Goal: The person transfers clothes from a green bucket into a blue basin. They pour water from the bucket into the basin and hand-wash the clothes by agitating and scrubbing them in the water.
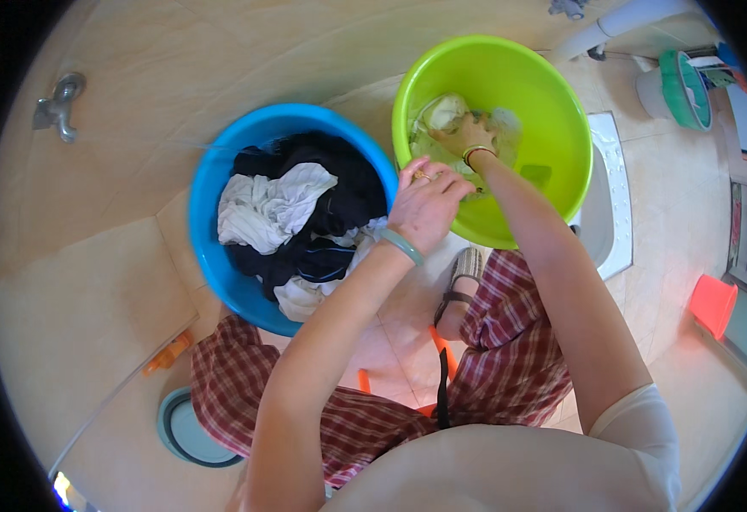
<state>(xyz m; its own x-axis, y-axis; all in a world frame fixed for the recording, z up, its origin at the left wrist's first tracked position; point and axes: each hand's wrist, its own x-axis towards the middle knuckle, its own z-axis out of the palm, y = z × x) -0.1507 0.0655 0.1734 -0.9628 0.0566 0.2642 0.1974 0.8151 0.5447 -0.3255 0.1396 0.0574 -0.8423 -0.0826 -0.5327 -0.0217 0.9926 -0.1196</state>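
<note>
Two basins (523,77); left hand (429,203) half-curled at green one's rim (400,119), right hand (473,136) on cloth (447,111); holds unclear.

I have my right hand (467,135) on pale cloth (446,111), soft and wrinkled, within a green basin (510,72) of smooth, glossy plastic. The blue basin (205,205) is plastic too, its rim slick; the white cloth (275,205) is matt and crumpled, the dark cloth (339,209) duller. My ring (422,174) looks like polished metal, my bracelet (403,246) smooth and glassy. I wear trousers (510,341) of matt woven cloth and a shoe (467,269) of coarse, ribbed fabric. The tap (64,107) is shiny metal, the tiles (92,324) smooth with a faint sheen.
</note>
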